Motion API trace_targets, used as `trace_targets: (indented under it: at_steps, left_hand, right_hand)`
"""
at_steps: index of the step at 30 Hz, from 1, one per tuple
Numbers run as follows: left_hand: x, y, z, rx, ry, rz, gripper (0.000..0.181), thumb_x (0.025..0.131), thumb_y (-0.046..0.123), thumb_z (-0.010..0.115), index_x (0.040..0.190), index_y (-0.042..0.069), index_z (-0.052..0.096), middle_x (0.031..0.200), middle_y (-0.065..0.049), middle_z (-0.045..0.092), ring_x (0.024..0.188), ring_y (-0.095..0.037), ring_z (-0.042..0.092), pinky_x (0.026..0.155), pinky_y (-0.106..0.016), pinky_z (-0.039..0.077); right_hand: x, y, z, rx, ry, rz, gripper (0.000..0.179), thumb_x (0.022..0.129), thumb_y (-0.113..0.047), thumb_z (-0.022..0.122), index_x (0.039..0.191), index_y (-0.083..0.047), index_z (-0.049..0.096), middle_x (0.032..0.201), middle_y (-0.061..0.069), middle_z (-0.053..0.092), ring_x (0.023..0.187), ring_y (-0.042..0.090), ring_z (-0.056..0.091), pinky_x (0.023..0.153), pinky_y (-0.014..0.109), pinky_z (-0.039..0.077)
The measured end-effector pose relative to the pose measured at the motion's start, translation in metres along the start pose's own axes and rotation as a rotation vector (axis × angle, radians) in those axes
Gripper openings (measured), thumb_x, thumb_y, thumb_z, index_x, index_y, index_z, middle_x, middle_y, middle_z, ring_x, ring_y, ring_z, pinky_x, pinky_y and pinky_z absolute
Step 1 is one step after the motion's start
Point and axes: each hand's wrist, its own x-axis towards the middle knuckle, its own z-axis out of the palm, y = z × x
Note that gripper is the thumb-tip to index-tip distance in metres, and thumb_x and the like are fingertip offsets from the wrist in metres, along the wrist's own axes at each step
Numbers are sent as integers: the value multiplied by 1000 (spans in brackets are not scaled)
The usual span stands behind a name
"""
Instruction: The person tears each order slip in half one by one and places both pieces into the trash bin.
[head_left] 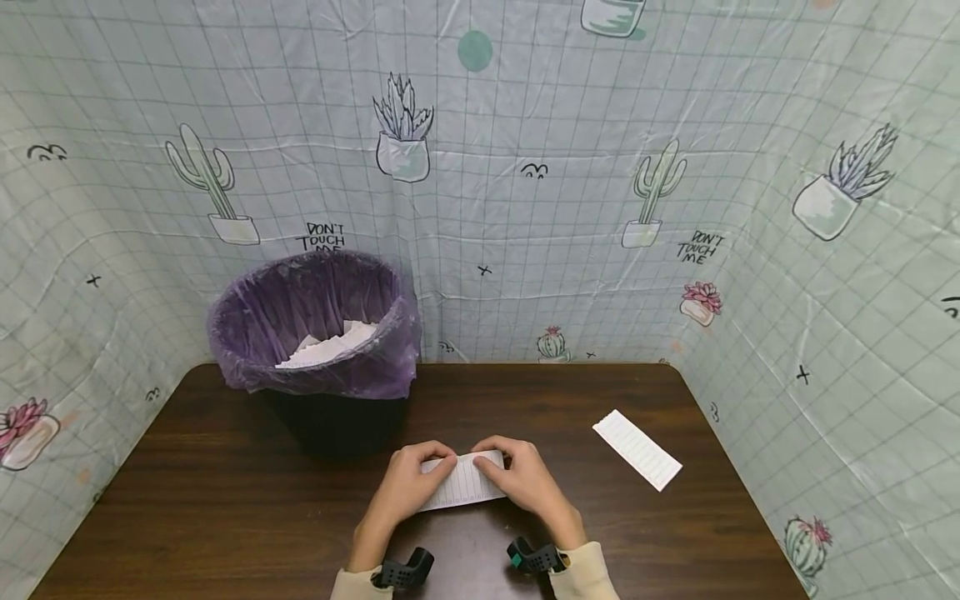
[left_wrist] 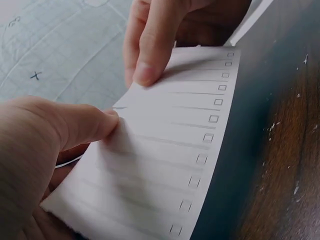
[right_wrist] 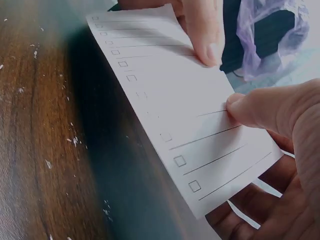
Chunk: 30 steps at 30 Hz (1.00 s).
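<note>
A white checklist strip [head_left: 465,487], printed with lines and small checkboxes, is held between both hands above the table's near part. My left hand [head_left: 405,483] pinches its far edge, thumb on top and fingers beneath. Close beside that thumb, my right hand [head_left: 527,479] pinches the same edge from the other side. In the left wrist view, a short nick shows in the edge of the checklist strip [left_wrist: 160,130] between the two thumbs. The right wrist view shows fingers curled under the paper [right_wrist: 170,95].
A black bin [head_left: 330,421] with a purple liner [head_left: 247,321] stands at the back left, torn white paper [head_left: 330,346] inside. Another printed paper strip [head_left: 637,450] with a ragged end lies at the right. Tiny paper bits dot the wooden table [head_left: 225,500]. Patterned cloth [head_left: 487,208] surrounds it.
</note>
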Motion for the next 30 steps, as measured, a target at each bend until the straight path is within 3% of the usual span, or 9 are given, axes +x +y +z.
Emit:
trace_targets:
  at_steps: [3,7,13,21,30]
  left_hand:
    - [0,-2,-2,4,15,-15,7,95,16,73,90,18,78,89,6,77,86,-10,69,82,-29,53]
    - [0,-4,-6,15,33,-31,7,94,14,74,89,17,78,89,5,77,82,-8,67,77,-27,52]
    - [0,-6,-10,32,43,-54,8,92,11,73,88,13,79,87,2,77,66,-3,53,63,-22,45]
    - [-1,-5,-10,54,66,-124,9,88,11,73,85,11,82,85,1,79,77,-8,66,70,-24,52]
    - [-2,-4,-10,7,80,-205,11,86,11,72,86,9,83,84,-3,78,73,-10,62,66,-25,49]
  right_hand:
    - [0,1,-2,5,19,19,5,96,-19,73,100,-19,78,85,-4,73,59,2,45,57,21,41]
    - [0,3,-4,6,46,34,4,96,-18,73,97,-18,78,82,-5,71,58,2,44,56,20,40]
    - [0,6,-8,31,54,18,6,96,-18,73,93,-16,78,83,-3,73,61,1,49,57,20,44]
    - [-1,8,-8,29,23,5,5,95,-20,75,93,-17,78,85,-2,75,62,1,54,58,21,48]
    - [-2,7,-6,19,28,-19,4,95,-19,75,92,-19,78,86,-4,75,65,1,55,61,23,49]
